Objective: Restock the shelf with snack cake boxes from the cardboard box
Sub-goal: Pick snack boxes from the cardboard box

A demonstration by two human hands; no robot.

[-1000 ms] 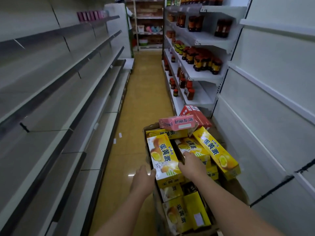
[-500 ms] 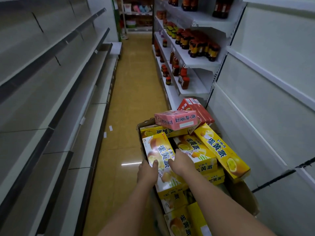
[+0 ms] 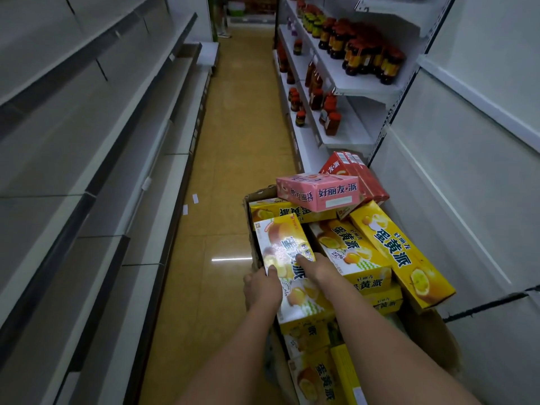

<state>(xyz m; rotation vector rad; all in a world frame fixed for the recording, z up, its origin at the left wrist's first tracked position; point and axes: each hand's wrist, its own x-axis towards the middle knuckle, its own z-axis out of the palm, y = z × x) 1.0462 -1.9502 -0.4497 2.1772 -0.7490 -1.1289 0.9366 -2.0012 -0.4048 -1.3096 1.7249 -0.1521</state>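
Both hands grasp one yellow box (image 3: 287, 249) lying on top of the pile in the carton (image 3: 257, 197). The left hand (image 3: 261, 287) holds its left edge, thumb pressed on the printed face and fingers wrapped under the side. The right hand (image 3: 317, 268) lies on the right part of the face, index finger stretched forward across the print; whether its other fingers curl over the far edge cannot be told.

Just right of the right hand lies a second yellow box (image 3: 350, 252), touching the held one along its long side. Further right a third yellow box (image 3: 400, 255) slants outward over the carton's edge. Ahead of the hands, a pink box (image 3: 318, 191) sits on top of another yellow box (image 3: 280, 211), and red boxes (image 3: 359, 176) lean behind it. Below the forearms more yellow boxes (image 3: 318, 375) fill the carton.

Left of the hands run the bare grey shelves (image 3: 96, 176), well apart across the tan floor (image 3: 233, 147). Ahead and right, white shelves (image 3: 344, 83) carry dark bottles (image 3: 368, 57) with red caps.
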